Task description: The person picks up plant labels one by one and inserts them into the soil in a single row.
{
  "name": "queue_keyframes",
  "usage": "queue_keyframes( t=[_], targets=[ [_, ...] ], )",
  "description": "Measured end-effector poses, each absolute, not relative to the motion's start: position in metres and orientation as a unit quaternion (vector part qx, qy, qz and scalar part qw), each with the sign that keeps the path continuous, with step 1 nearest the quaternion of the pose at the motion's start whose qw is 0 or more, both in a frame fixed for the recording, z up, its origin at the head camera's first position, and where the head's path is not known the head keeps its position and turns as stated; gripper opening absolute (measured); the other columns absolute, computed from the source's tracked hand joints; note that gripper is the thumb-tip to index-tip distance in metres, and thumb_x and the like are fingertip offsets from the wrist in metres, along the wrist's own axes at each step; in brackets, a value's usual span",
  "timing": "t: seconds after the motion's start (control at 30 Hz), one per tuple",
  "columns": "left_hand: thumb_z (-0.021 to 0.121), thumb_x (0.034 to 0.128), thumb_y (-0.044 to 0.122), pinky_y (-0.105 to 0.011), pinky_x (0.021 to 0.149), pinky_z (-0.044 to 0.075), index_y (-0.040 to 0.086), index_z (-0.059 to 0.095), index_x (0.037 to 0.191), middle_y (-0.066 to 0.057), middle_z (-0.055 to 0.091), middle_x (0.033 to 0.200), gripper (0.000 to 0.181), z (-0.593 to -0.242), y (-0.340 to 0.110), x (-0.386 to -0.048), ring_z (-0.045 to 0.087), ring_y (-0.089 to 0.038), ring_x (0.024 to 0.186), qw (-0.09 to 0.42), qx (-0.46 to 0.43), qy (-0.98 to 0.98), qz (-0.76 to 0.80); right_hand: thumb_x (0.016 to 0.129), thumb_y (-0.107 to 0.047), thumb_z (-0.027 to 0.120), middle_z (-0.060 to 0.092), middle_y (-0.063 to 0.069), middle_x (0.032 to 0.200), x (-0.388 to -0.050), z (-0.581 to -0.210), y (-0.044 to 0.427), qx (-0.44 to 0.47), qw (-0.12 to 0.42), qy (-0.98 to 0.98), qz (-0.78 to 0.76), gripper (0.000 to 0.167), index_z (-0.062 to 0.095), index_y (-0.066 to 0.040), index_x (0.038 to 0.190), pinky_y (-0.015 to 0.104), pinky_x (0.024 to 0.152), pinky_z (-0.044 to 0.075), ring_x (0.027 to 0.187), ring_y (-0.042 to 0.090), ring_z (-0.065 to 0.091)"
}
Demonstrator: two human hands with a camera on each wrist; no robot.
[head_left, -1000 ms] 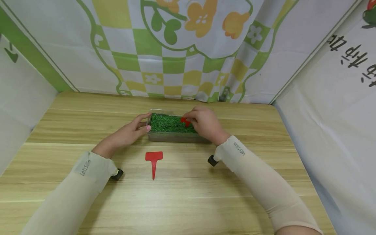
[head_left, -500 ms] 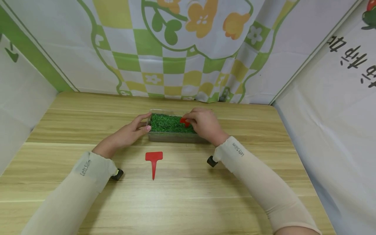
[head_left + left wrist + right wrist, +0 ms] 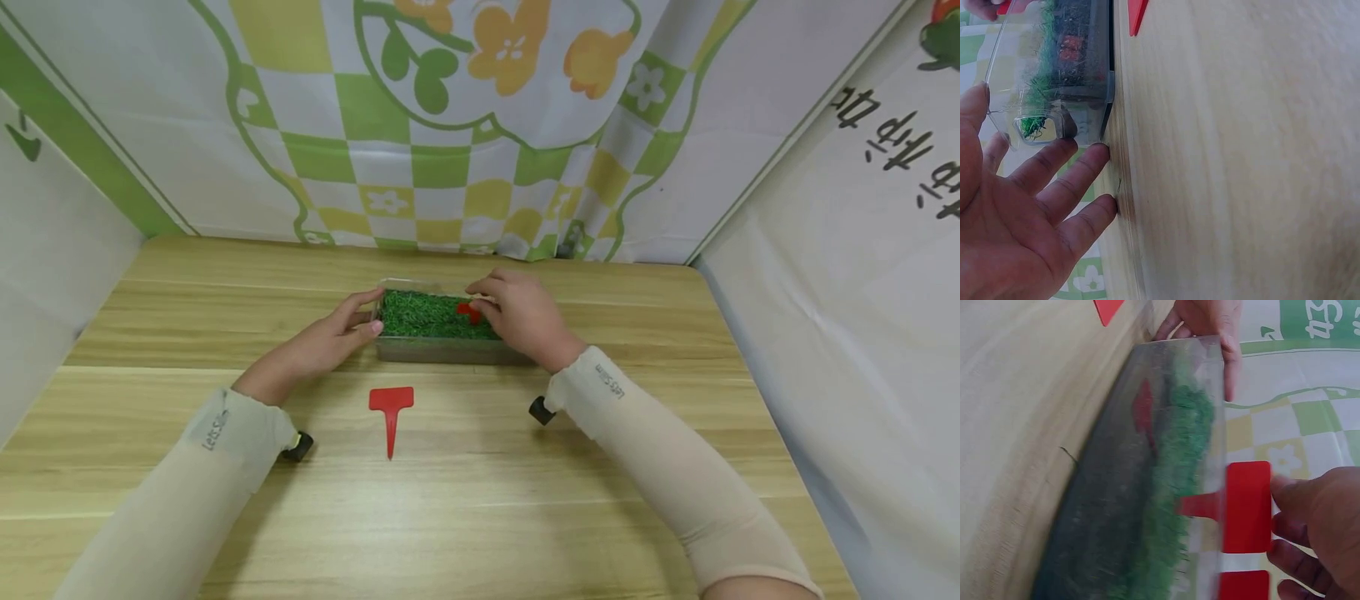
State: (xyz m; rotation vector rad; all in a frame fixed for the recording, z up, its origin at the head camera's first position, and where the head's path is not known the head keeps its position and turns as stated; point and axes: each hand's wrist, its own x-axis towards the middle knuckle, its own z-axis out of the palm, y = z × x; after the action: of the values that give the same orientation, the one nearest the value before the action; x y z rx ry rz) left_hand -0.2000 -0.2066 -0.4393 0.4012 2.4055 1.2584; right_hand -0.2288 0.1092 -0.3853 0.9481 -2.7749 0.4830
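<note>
Plainly, the box (image 3: 450, 350) is braced on the tabletop (image 3: 465, 508) by the left hand (image 3: 326, 342), spread wide at its end. The red marker (image 3: 1247, 509), planted in the grass (image 3: 420, 313), seems barely touched by the loosely parted right hand (image 3: 528, 317); if seated shallowly, it could be nudged over.

The right grip (image 3: 1329, 528) sits just beside a red tag (image 3: 1247, 509) planted in green grass (image 3: 1169, 500) inside a clear box (image 3: 1100, 469)
</note>
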Motion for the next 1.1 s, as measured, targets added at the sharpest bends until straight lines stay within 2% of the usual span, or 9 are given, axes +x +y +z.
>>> queue_keyframes(
  t=[0.23, 0.37, 0.6, 0.83, 1.1],
  targets=[
    [0.043, 0.1054, 0.05, -0.064, 0.114, 0.029, 0.036, 0.005, 0.162, -0.012, 0.017, 0.167, 0.069, -0.438, -0.206, -0.199, 0.027, -0.037, 0.15, 0.199, 0.145, 0.856, 0.455, 0.097, -0.023, 0.069, 0.072, 0.001, 0.095, -0.214, -0.371, 0.114, 0.355, 0.17, -0.895, 0.208, 0.017, 0.078, -0.011, 0.106, 0.033, 0.076, 0.053, 0.084, 0.016, 0.066],
    [0.043, 0.1052, 0.051, -0.064, 0.113, 0.03, 0.036, 0.005, 0.162, -0.014, 0.019, 0.166, 0.07, -0.437, -0.207, -0.199, 0.028, -0.038, 0.15, 0.198, 0.145, 0.856, 0.454, 0.096, -0.021, 0.07, 0.072, -0.001, 0.09, -0.194, -0.372, 0.11, 0.388, 0.177, -0.884, 0.193, 0.015, 0.078, -0.012, 0.104, 0.032, 0.075, 0.053, 0.079, 0.014, 0.065],
    [0.042, 0.1049, 0.052, -0.064, 0.112, 0.031, 0.037, 0.004, 0.161, -0.016, 0.02, 0.165, 0.07, -0.44, -0.207, -0.2, 0.029, -0.039, 0.149, 0.199, 0.145, 0.857, 0.452, 0.096, -0.022, 0.07, 0.073, -0.005, 0.096, -0.164, -0.392, 0.093, 0.425, 0.111, -0.883, 0.168, 0.014, 0.079, -0.016, 0.104, 0.028, 0.077, 0.053, 0.084, 0.01, 0.065],
    [0.042, 0.1057, 0.05, -0.064, 0.112, 0.032, 0.036, 0.005, 0.162, -0.017, 0.021, 0.165, 0.069, -0.441, -0.207, -0.201, 0.03, -0.039, 0.148, 0.196, 0.141, 0.859, 0.451, 0.097, -0.037, 0.067, 0.07, -0.003, 0.107, -0.153, -0.409, 0.076, 0.415, 0.012, -0.899, 0.135, 0.03, 0.074, -0.015, 0.116, 0.029, 0.085, 0.054, 0.094, 0.012, 0.065],
    [0.042, 0.105, 0.052, -0.063, 0.111, 0.033, 0.034, 0.006, 0.162, -0.015, 0.019, 0.166, 0.07, -0.441, -0.207, -0.201, 0.03, -0.039, 0.148, 0.195, 0.15, 0.855, 0.457, 0.093, -0.052, 0.068, 0.066, -0.004, 0.114, -0.144, -0.421, 0.056, 0.423, -0.037, -0.9, 0.103, 0.048, 0.069, -0.017, 0.126, 0.027, 0.087, 0.053, 0.098, 0.012, 0.061]
  ],
)
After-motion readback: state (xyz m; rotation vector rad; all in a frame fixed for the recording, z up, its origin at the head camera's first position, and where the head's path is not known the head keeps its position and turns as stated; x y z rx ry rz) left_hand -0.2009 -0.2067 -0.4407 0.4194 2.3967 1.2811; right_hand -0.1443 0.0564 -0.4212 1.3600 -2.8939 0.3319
